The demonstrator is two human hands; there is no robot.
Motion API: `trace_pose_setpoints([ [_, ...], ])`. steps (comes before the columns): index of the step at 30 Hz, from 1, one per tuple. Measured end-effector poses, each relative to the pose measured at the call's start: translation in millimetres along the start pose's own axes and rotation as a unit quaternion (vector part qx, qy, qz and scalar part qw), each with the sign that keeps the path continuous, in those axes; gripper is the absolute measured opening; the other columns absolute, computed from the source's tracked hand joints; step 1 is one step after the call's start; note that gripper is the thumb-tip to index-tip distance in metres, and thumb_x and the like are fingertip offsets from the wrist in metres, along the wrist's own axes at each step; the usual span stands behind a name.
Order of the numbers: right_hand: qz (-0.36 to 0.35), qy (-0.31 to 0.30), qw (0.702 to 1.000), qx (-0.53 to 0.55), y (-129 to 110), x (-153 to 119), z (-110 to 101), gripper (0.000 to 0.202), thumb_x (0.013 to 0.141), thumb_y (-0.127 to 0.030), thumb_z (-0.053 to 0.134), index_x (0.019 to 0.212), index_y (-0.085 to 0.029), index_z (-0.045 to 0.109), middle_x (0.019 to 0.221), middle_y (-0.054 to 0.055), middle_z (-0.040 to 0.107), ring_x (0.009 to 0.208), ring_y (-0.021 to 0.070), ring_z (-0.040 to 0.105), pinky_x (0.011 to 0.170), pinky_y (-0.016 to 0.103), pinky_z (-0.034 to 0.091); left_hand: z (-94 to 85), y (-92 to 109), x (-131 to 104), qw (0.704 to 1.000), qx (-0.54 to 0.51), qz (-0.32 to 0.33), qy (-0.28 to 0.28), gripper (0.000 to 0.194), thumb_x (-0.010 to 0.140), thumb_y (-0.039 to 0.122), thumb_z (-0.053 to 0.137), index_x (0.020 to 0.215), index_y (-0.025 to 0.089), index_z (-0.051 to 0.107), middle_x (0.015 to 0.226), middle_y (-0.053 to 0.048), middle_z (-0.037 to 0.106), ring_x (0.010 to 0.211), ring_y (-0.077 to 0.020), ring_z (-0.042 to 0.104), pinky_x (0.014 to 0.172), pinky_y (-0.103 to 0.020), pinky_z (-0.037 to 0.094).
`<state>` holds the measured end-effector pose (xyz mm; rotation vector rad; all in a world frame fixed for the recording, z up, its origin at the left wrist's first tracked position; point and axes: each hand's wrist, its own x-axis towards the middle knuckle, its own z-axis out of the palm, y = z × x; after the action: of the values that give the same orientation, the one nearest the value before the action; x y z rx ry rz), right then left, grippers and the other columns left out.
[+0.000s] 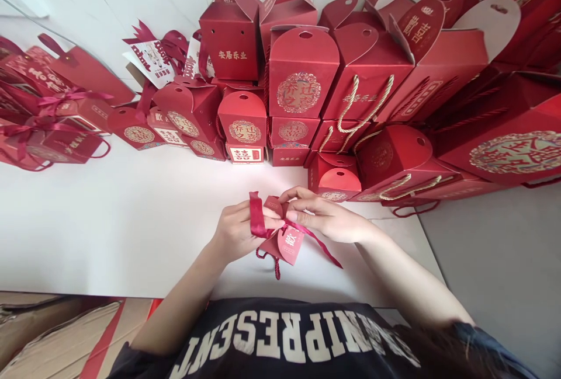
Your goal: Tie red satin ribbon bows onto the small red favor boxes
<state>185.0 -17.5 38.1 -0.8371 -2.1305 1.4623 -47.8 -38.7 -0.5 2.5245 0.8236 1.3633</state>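
A small red gift box with rounded flaps and pale lettering stands on the white table in front of me. Dark red ribbon passes over its top, one tail trailing down to the right. My left hand pinches the ribbon at the top of the box, with a loop of it over the fingers. Against the box's upper right side, my right hand has its thumb and fingers closed at the ribbon's crossing. The fingers partly hide the knot area. A twisted red cord handle hangs at the box's lower left.
Stacked red gift boxes line the wall behind the table, some with gold rope handles. Ribbon-tied boxes stand at the far left. Cardboard lies below the table's front edge at lower left.
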Motion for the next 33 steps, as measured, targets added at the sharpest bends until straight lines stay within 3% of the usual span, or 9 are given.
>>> trace_pose_setpoints([
  [5, 0.047, 0.028, 0.998, -0.041, 2.3, -1.1, 2.7, 0.044, 0.102, -0.045, 0.037, 0.087, -0.022, 0.071, 0.146, 0.006, 0.049, 0.141, 0.0270, 0.039, 0.116, 0.054, 0.031, 0.9, -1.5, -1.9, 0.999, 0.012, 0.041, -0.004, 0.019, 0.079, 0.015, 0.074, 0.096, 0.025, 0.073, 0.087, 0.000, 0.078, 0.083, -0.0153, 0.072, 0.076, -0.027, 0.060],
  [8, 0.045, 0.022, 0.999, -0.009, 1.8, 0.1, 4.8, 0.046, 0.101, -0.047, 0.038, 0.080, -0.022, 0.070, 0.144, 0.005, 0.053, 0.140, 0.0253, 0.041, 0.117, 0.049, 0.033, 1.5, -1.0, -1.7, 0.999, 0.004, 0.046, -0.005, 0.021, 0.080, 0.014, 0.073, 0.098, 0.024, 0.072, 0.089, 0.000, 0.078, 0.082, -0.0149, 0.072, 0.077, -0.028, 0.060],
  [12, 0.028, 0.001, 0.996, 0.079, 3.6, 4.1, 7.0, 0.039, 0.101, -0.047, 0.041, 0.095, -0.023, 0.072, 0.127, 0.005, 0.064, 0.124, 0.0210, 0.057, 0.110, 0.040, 0.043, 0.2, 1.3, 1.9, 0.999, -0.009, 0.049, -0.003, 0.019, 0.081, 0.012, 0.072, 0.097, 0.022, 0.072, 0.088, -0.001, 0.078, 0.081, -0.0151, 0.073, 0.080, -0.028, 0.060],
  [16, 0.040, 0.005, 0.991, 0.129, 7.8, 4.9, 6.1, 0.036, 0.099, -0.046, 0.047, 0.103, -0.023, 0.073, 0.137, 0.006, 0.059, 0.132, 0.0226, 0.050, 0.115, 0.043, 0.035, -0.8, 0.8, 2.6, 0.999, -0.013, 0.046, -0.001, 0.014, 0.084, 0.016, 0.068, 0.095, 0.024, 0.072, 0.086, 0.000, 0.078, 0.080, -0.0152, 0.073, 0.074, -0.027, 0.061],
  [22, 0.043, 0.006, 0.987, 0.155, 9.1, 1.2, 4.0, 0.032, 0.093, -0.042, 0.060, 0.073, -0.018, 0.067, 0.133, 0.008, 0.061, 0.130, 0.0238, 0.052, 0.110, 0.043, 0.038, 0.6, -2.4, -2.2, 0.999, -0.024, 0.029, -0.007, 0.018, 0.080, 0.016, 0.073, 0.095, 0.026, 0.072, 0.089, 0.000, 0.078, 0.078, -0.0150, 0.072, 0.071, -0.027, 0.059],
  [25, 0.047, 0.034, 0.985, 0.162, 8.8, -0.7, 5.5, 0.035, 0.090, -0.039, 0.065, 0.064, -0.017, 0.057, 0.131, 0.009, 0.060, 0.127, 0.0237, 0.054, 0.105, 0.040, 0.040, -1.7, 2.9, 1.1, 1.000, -0.015, -0.015, -0.008, 0.019, 0.077, 0.014, 0.075, 0.092, 0.026, 0.073, 0.088, 0.001, 0.077, 0.075, -0.0141, 0.070, 0.077, -0.030, 0.058],
  [29, 0.043, 0.069, 0.988, 0.133, 7.0, -3.5, 8.1, 0.033, 0.088, -0.036, 0.067, 0.065, -0.017, 0.054, 0.129, 0.010, 0.061, 0.122, 0.0225, 0.058, 0.102, 0.038, 0.041, -9.5, 19.0, 7.5, 0.990, -0.018, -0.139, -0.013, 0.015, 0.077, 0.015, 0.075, 0.089, 0.024, 0.075, 0.087, 0.000, 0.075, 0.077, -0.0142, 0.067, 0.080, -0.031, 0.057],
  [32, 0.038, 0.084, 0.990, 0.104, 5.2, -5.7, 9.3, 0.033, 0.089, -0.036, 0.067, 0.065, -0.018, 0.053, 0.129, 0.009, 0.062, 0.119, 0.0221, 0.060, 0.101, 0.037, 0.041, -15.0, 31.7, 7.8, 0.967, -0.058, -0.249, -0.010, 0.002, 0.079, 0.020, 0.074, 0.080, 0.020, 0.072, 0.076, -0.001, 0.069, 0.066, -0.0118, 0.061, 0.068, -0.028, 0.054],
  [33, 0.037, 0.088, 0.991, 0.097, 4.7, -6.3, 9.5, 0.033, 0.089, -0.036, 0.067, 0.064, -0.018, 0.053, 0.129, 0.009, 0.062, 0.120, 0.0222, 0.059, 0.101, 0.037, 0.041, -16.1, 35.0, 7.1, 0.955, -0.072, -0.286, -0.006, 0.008, 0.080, 0.022, 0.072, 0.074, 0.018, 0.069, 0.070, 0.000, 0.066, 0.060, -0.0106, 0.056, 0.062, -0.027, 0.051],
])
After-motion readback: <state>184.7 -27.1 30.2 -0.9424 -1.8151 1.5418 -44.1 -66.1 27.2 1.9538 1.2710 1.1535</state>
